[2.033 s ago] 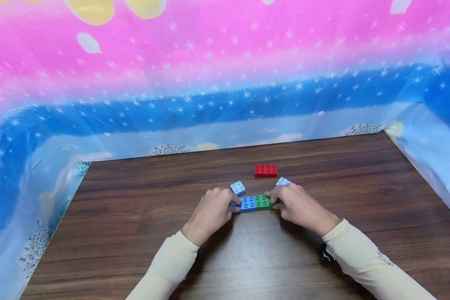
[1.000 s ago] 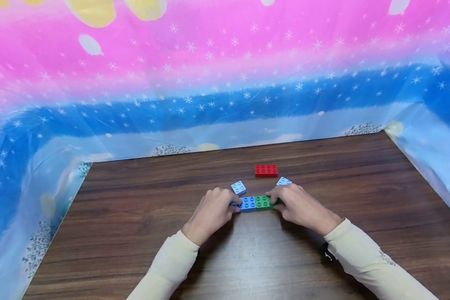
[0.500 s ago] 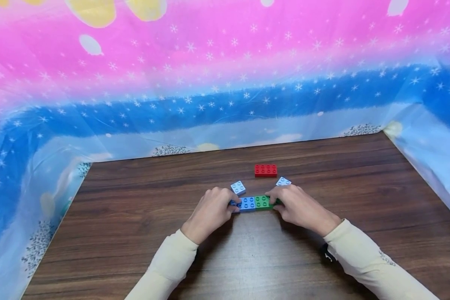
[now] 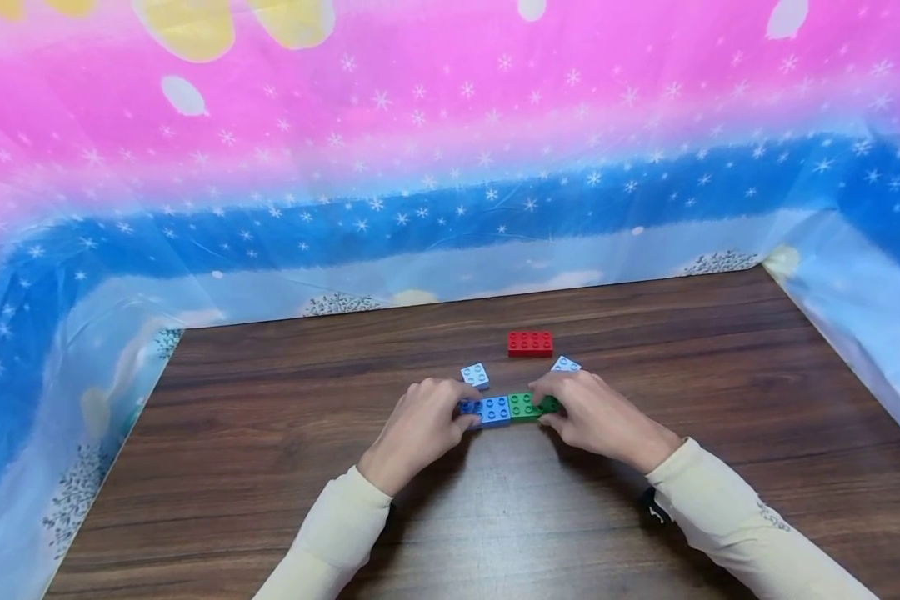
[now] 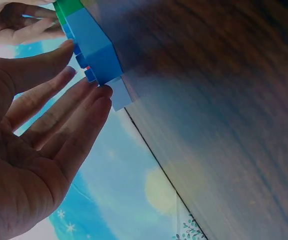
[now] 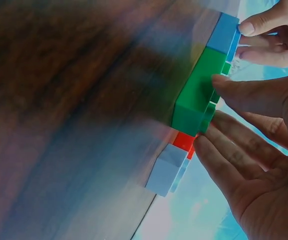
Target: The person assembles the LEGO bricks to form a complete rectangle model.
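Observation:
In the head view, a blue toy building brick (image 4: 494,410) and a green toy building brick (image 4: 523,406) lie end to end on the table, studs up. My left hand (image 4: 423,425) is at the blue brick's left end, thumb and fingers spread, the thumb tip close to its near side. Around the green brick's right end, my right hand (image 4: 592,412) has its thumb near the front side and a finger at the back. The right wrist view shows the thumb overlapping the green brick (image 6: 199,92), the other fingers loosely extended. Whether the fingertips still touch is unclear.
Behind the row sits a red brick (image 4: 530,344). One light blue square brick (image 4: 475,376) lies behind the left hand, and another light blue brick (image 4: 566,364) is partly hidden by the right hand. A patterned cloth (image 4: 450,167) borders the dark wooden table (image 4: 270,467).
Both hands have loosened around the bricks; thumbs and fingers stand wider apart, and more of each outer end shows. The bricks have stayed in place.

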Demonstrator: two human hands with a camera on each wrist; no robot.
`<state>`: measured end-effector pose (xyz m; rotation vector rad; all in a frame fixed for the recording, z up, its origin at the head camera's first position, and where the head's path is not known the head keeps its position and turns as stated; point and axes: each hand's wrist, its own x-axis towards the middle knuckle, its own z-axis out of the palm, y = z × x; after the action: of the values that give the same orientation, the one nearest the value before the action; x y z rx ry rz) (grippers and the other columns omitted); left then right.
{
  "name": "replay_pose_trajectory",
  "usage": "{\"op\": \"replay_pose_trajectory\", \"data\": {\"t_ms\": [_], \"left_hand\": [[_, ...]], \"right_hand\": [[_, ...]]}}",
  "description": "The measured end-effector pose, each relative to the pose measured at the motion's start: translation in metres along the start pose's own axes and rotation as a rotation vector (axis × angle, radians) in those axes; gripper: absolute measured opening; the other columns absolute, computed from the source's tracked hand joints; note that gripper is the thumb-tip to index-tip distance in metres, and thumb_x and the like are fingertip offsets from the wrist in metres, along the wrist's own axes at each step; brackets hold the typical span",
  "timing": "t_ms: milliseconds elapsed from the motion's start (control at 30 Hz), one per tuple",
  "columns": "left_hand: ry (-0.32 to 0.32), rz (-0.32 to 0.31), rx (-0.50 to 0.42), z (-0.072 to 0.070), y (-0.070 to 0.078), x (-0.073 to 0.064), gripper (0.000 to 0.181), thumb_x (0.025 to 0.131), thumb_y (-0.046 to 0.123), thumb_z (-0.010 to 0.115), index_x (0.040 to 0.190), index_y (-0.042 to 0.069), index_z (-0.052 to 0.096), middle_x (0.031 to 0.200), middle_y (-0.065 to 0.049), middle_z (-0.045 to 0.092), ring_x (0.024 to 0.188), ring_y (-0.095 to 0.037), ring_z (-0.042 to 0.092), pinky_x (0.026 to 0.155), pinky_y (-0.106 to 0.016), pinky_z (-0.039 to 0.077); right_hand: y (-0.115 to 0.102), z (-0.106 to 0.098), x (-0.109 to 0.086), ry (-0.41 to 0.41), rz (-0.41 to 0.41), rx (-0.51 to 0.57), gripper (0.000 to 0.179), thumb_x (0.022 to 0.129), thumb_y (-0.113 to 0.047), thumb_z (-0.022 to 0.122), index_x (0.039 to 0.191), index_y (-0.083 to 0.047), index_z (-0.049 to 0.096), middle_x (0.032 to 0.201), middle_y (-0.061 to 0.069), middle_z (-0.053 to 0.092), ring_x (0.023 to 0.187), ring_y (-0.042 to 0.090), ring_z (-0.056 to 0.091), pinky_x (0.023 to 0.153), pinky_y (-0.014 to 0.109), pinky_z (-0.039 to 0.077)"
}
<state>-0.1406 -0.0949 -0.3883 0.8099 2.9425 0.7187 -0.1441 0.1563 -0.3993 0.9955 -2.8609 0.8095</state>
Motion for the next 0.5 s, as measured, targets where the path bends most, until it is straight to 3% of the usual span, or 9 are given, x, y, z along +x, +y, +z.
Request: {"op": "replay_pose_trajectory", "data": {"t_ms": [267,400,500], "left_hand": [[0.042,0.011,0.019,-0.006,-0.001,-0.004,0.021,0.089,0.017,0.081,0.11,0.011,0.079,0.102,-0.003,0.076,0.065,-0.009,0.054,0.058,-0.027,0.048],[0.065,0.005,0.005,-0.011,-0.004,-0.006,0.019,0.09,0.016,0.079,0.108,0.011,0.079,0.103,-0.004,0.076,0.081,-0.014,0.069,0.068,-0.036,0.056],[0.07,-0.004,-0.009,-0.014,-0.006,-0.007,0.017,0.091,0.014,0.079,0.107,0.009,0.079,0.102,-0.005,0.076,0.093,-0.019,0.072,0.076,-0.041,0.057]], "right_hand": [[0.002,-0.013,0.009,0.05,0.025,0.015,0.018,0.088,-0.008,0.08,0.106,-0.006,0.076,0.115,0.01,0.072,0.107,0.026,0.068,0.088,0.045,0.056],[0.007,-0.022,0.018,0.08,0.048,0.008,0.021,0.088,-0.009,0.08,0.107,-0.005,0.075,0.108,0.008,0.073,0.104,0.026,0.069,0.088,0.047,0.055],[0.013,-0.028,0.025,0.1,0.072,-0.006,0.026,0.087,-0.009,0.081,0.111,-0.001,0.074,0.11,0.012,0.073,0.1,0.028,0.069,0.087,0.047,0.055]]}}
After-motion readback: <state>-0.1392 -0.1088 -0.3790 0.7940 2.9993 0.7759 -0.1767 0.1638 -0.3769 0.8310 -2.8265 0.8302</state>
